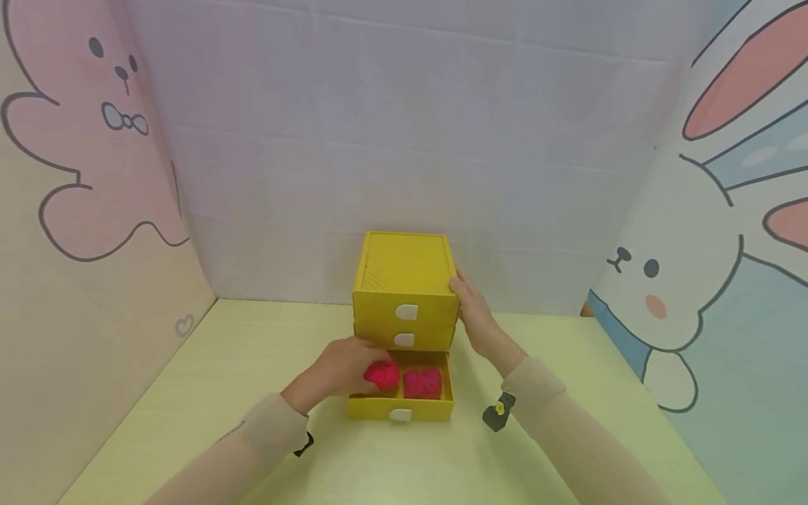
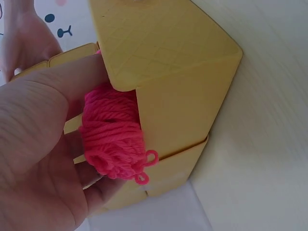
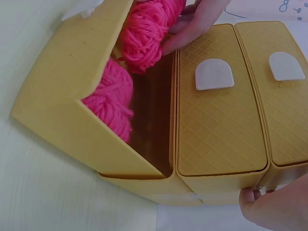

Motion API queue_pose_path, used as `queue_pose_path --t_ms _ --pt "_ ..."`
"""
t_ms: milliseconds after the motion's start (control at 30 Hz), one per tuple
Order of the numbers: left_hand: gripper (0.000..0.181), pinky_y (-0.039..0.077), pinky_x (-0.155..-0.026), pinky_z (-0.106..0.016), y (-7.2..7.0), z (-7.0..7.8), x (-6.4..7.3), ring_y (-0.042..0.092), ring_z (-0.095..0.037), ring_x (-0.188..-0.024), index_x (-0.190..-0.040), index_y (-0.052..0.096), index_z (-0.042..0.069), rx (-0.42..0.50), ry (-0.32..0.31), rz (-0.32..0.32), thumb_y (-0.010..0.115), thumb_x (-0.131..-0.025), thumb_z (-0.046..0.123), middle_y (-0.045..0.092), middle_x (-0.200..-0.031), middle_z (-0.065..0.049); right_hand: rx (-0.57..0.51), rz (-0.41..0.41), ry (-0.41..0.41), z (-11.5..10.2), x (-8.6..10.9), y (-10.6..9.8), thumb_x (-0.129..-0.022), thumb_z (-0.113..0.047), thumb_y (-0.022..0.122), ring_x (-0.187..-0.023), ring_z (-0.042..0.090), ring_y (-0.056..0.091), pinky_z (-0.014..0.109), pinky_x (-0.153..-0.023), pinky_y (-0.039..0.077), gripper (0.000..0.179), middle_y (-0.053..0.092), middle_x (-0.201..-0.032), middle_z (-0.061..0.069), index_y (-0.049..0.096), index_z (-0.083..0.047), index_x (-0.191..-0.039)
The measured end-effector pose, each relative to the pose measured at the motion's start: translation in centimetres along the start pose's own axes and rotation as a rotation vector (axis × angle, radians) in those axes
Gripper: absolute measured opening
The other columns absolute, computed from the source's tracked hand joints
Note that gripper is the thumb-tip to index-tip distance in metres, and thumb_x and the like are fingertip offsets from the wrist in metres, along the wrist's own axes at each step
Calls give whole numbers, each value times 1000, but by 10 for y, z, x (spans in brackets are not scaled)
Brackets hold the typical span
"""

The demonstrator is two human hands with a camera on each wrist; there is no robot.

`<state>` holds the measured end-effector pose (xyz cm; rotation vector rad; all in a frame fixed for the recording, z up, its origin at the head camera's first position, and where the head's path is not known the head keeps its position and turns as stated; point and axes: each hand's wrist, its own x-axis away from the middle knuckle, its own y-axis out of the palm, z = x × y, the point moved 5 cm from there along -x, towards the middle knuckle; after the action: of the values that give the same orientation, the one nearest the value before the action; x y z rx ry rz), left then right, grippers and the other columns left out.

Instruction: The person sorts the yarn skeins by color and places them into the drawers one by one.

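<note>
A small yellow chest of drawers (image 1: 407, 263) stands on the table with its bottom drawer (image 1: 372, 407) pulled out. My left hand (image 1: 344, 366) grips a bright pink ball of yarn (image 2: 113, 132) over the left part of that drawer, thumb on one side and fingers on the other. A second, darker pink ball of yarn (image 1: 423, 384) lies in the drawer's right part. My right hand (image 1: 473, 308) rests against the chest's right side near the top, thumb at the front edge; in the right wrist view its fingers (image 3: 274, 207) are partly out of frame.
Two upper drawers (image 3: 221, 106) are closed, each with a white tab handle (image 1: 407, 312). Behind the chest hangs a pale cloth wall (image 1: 404, 140). Side panels carry a pink cartoon bear (image 1: 113, 140) and a white rabbit (image 1: 656, 294). Pale yellow tabletop (image 1: 290, 322) surrounds the chest.
</note>
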<state>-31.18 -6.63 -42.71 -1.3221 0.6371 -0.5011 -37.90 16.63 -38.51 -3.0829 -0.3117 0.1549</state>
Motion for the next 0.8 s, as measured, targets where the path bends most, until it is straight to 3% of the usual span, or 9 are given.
queue_pose_path --t_ms 333,800 --pt "33 56 -74 -33 16 6 -13 65 -17 -90 -113 79 25 -30 -5 -41 91 -84 38 76 -105 8 -7 0 4 1 0 0 -115 -40 37 -161 24 20 55 -131 20 62 21 -176 -1 17 -28 -172" --pt "37 59 -85 -38 31 10 -20 66 -19 -94 -118 79 21 80 -41 -78 92 -84 29 76 -105 4 -9 -1 6 0 0 1 -115 -41 37 -160 25 23 56 -131 21 62 23 -176 -1 18 -28 -172"
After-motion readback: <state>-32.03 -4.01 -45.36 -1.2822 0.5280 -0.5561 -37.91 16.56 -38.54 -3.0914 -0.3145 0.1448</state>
